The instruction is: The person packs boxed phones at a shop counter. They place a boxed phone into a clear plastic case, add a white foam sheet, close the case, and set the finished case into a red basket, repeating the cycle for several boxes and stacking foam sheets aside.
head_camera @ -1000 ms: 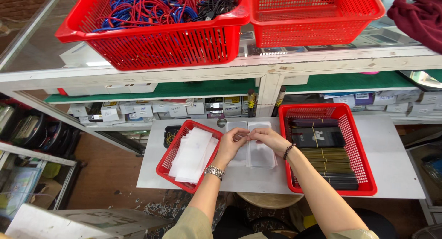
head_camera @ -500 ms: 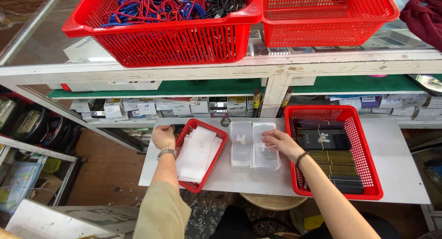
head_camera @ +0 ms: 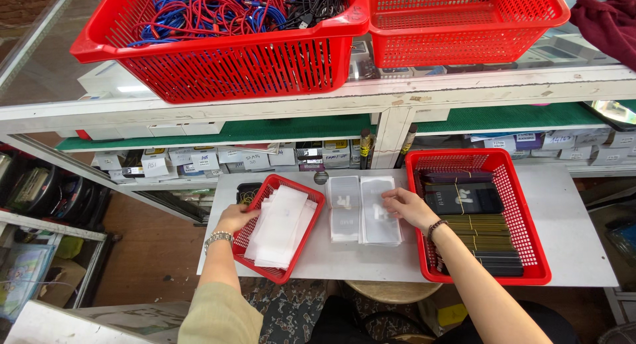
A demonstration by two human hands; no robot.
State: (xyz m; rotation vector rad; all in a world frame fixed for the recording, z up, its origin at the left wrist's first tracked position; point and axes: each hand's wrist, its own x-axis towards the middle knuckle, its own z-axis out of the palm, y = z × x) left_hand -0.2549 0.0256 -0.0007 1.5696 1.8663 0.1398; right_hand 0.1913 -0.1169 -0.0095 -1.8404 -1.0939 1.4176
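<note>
My left hand (head_camera: 236, 218), with a metal watch on the wrist, rests on the left rim of a small red tray (head_camera: 281, 273) that holds a stack of white paper sleeves (head_camera: 281, 226). My right hand (head_camera: 409, 207) lies on the right one of two clear plastic packets (head_camera: 363, 209) lying side by side on the grey table (head_camera: 570, 225), fingers pressing on its edge. A bracelet sits on that wrist.
A larger red tray (head_camera: 533, 251) at the right holds banded stacks of dark flat boxes. On the shelf above stand a red basket of red, blue and black cables (head_camera: 225, 32) and a second red basket (head_camera: 464, 26). Small labelled boxes line the shelf behind the table.
Both hands were together over the clear packets. My left hand has since moved left to the small red tray; my right hand stays on the packets, now laid flat side by side.
</note>
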